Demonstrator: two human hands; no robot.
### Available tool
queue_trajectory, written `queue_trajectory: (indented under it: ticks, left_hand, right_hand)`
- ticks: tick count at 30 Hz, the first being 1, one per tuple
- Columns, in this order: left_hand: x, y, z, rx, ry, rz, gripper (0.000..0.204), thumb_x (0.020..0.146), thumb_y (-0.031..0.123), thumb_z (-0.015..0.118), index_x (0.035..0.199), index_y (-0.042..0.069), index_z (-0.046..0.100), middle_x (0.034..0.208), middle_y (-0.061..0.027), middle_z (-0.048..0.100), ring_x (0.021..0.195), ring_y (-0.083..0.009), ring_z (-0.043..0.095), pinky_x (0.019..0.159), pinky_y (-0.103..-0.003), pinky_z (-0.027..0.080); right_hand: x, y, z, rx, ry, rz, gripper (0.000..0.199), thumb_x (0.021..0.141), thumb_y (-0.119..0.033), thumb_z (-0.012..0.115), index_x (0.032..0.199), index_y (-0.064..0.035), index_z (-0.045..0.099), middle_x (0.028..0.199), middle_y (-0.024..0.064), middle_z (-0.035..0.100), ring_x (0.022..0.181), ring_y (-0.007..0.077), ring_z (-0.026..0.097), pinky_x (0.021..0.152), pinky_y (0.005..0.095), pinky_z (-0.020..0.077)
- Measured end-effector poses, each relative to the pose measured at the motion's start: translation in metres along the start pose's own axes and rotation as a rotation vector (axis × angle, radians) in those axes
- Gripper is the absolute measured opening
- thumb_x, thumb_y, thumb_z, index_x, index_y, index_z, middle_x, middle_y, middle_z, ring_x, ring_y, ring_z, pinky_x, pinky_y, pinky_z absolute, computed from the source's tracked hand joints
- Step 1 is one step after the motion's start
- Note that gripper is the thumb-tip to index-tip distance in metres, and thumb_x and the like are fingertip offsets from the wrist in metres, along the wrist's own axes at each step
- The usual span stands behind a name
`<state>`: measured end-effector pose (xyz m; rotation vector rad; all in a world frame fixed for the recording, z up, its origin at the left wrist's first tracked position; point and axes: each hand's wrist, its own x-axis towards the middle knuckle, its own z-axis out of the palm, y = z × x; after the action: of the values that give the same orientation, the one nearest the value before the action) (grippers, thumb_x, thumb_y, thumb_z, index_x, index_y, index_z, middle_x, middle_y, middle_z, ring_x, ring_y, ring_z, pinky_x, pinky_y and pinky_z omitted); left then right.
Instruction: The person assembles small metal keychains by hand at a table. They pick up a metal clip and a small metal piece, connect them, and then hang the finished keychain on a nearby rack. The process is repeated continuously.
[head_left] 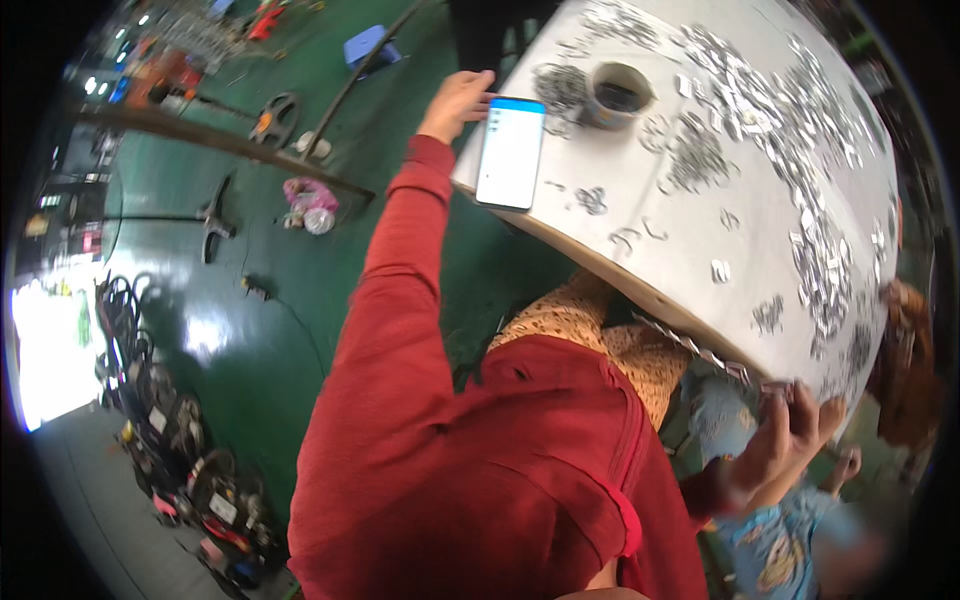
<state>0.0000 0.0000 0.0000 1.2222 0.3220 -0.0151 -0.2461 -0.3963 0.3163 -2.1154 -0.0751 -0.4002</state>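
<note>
My left hand (460,103) reaches out to the table's left edge. Its thumb is stretched out, and its fingertips meet the upper left side of a phone (512,155) with a lit white screen; whether they go under it is hidden. The phone lies at the table's near left corner. At the lower right, my right hand (785,435) pinches one end of a chain of flat silver metal links (708,356). This chain stretches leftward along the table's near edge.
The white table (650,270) carries loose silver metal pieces (790,165), heaps of small wire hooks (695,155) and a round tub (617,97) with dark contents. People sit close by at right and lower right. A metal bar (240,152) crosses the green floor; motorbikes (215,500) stand at left.
</note>
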Motion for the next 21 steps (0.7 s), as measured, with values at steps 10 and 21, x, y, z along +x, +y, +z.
queue_trajectory:
  ticks: [10,21]
  left_hand:
    - [0.05,0.076,-0.117,0.779,0.013,-0.134,0.039,0.09,0.041,0.053,0.113,0.011,0.056,0.097,-0.0017,0.06,0.085,-0.0109,0.054,0.069,-0.027,0.038]
    - [-0.009,0.099,-0.041,1.126,0.193,0.733,0.024,0.09,0.023,0.054,0.103,0.004,0.06,0.097,-0.0131,0.063,0.088,-0.0248,0.06,0.077,-0.036,0.046]
  right_hand:
    - [-0.049,0.04,0.113,0.533,0.299,0.305,0.026,0.071,0.015,0.061,0.094,0.0031,0.058,0.08,0.0082,0.06,0.065,0.0115,0.057,0.054,0.0207,0.0451]
    - [-0.068,0.07,0.094,0.617,0.256,0.196,0.017,0.077,0.01,0.06,0.089,0.0006,0.055,0.084,0.0111,0.059,0.068,0.0141,0.056,0.052,0.0218,0.0441]
